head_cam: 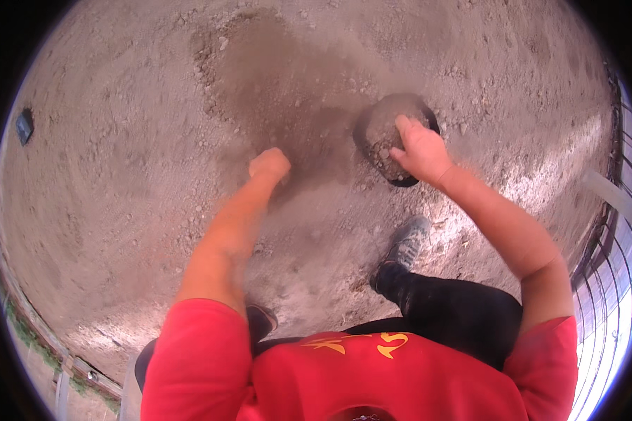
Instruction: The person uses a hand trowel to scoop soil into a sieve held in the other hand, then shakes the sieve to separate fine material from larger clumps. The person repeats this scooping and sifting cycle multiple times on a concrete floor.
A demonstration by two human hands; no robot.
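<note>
My right hand (424,151) is over a black round container (367,143), its thumb and forefinger apart above the soil and small stones (383,152) inside. The hand hides part of the near right rim, and I cannot tell whether it touches the soil. Left of the container, my left hand (269,164) is low over the bare dirt ground, its fingers curled under. The palm side is turned away, so anything within it is hidden. Brown dust (300,131) hangs between and beyond both hands and blurs the ground there.
A dark block-like object (25,127) lies at the far left. Metal wire fencing (605,268) and a pale post (608,194) border the right side. A low edging (37,321) with green plants runs at lower left. My shoe (411,239) stands just below the container.
</note>
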